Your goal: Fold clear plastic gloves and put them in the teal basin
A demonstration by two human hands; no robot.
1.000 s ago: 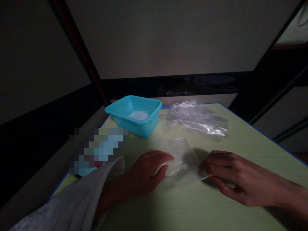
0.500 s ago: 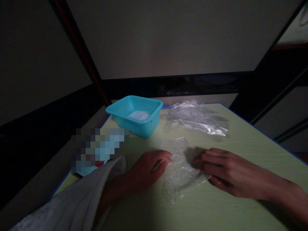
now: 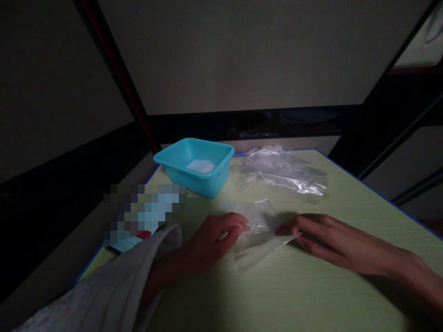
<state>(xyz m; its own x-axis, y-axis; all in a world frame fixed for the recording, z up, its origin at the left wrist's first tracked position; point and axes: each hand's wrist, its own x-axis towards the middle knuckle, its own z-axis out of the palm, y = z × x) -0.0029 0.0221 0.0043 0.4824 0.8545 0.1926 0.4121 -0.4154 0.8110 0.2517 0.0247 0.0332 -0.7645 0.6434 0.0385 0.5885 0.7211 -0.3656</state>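
Note:
A clear plastic bag (image 3: pixel 258 242) lies on the pale green table (image 3: pixel 277 299) between my hands, its near edge folded up and over. My left hand (image 3: pixel 216 240) pinches the bag's left side between thumb and fingers. On the other side, my right hand (image 3: pixel 321 240) has its thumb and fingers closed on the bag's right corner. The fingertips of my right hand are partly hidden behind the film.
At the back left stands a turquoise plastic basin (image 3: pixel 194 161) with a white item (image 3: pixel 200 166) inside. A heap of crumpled clear plastic bags (image 3: pixel 284 170) lies at the back right. A partly pixelated flat object (image 3: pixel 145 221) sits at the left edge.
The bag's near edge has lifted off the table and folded away from me. My right hand has turned slightly, raising its corner; my left hand has hardly moved.

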